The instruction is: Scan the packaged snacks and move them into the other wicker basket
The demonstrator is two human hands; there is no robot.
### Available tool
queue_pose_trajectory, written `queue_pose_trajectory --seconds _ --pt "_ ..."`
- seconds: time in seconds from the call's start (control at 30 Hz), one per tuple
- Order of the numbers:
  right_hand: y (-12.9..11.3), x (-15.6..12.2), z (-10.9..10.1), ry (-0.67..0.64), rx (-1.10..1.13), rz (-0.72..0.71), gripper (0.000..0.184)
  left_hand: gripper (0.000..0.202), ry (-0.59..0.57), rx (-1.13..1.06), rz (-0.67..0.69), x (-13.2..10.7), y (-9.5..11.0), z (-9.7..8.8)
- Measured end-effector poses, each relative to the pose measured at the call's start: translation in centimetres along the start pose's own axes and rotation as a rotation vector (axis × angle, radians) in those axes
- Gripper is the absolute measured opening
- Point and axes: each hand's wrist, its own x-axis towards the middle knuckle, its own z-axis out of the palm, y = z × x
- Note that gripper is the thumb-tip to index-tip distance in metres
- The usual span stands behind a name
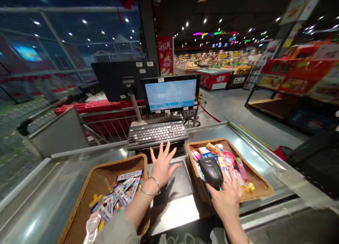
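My left hand (163, 168), a silver bangle on its wrist, hovers with fingers spread just in front of the black keyboard (156, 134), over a grey flat plate (176, 182) in the counter. Nothing is in it. At the right, my right hand (228, 192) reaches over a brown woven basket (261, 192) of colourful small packets. Its fingers are stretched out beside a black barcode scanner (211, 171), thumb close to the scanner's lower end. I cannot tell whether they touch. Another woven basket (79, 198) with striped candy sticks (122, 194) lies left of my left forearm.
Behind the keyboard a lit monitor (171, 94) stands beside a dark-backed second screen (119, 79) on a pole. The metal counter (66, 164) runs to both sides. Beyond are a shopping cart (111, 124), a red freezer (214, 79) and store shelves (293, 78).
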Motion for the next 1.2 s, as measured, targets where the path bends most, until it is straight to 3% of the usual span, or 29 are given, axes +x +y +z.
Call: queue_pose_trajectory --seconds 0.2,0.53,0.83,1.2 --pt "-2.1 -0.7 1.2 -0.071 0.113 0.002 0.058 0.060 0.026 0.004 -0.073 -3.1 -2.5 -0.6" --pt "-5.4 -1.9 3.5 -0.191 0.149 -0.077 0.047 0.061 -0.053 0.050 -0.254 -8.6 -7.1 -1.8" --pt "-7.5 -2.5 5.0 -0.267 0.199 -0.155 0.046 0.059 -0.148 0.086 -0.396 -12.7 -9.9 -1.8" --pt "-8.7 -3.2 6.3 -0.333 0.219 -0.160 0.049 0.052 -0.336 0.047 -0.483 -14.7 -13.0 -1.2"
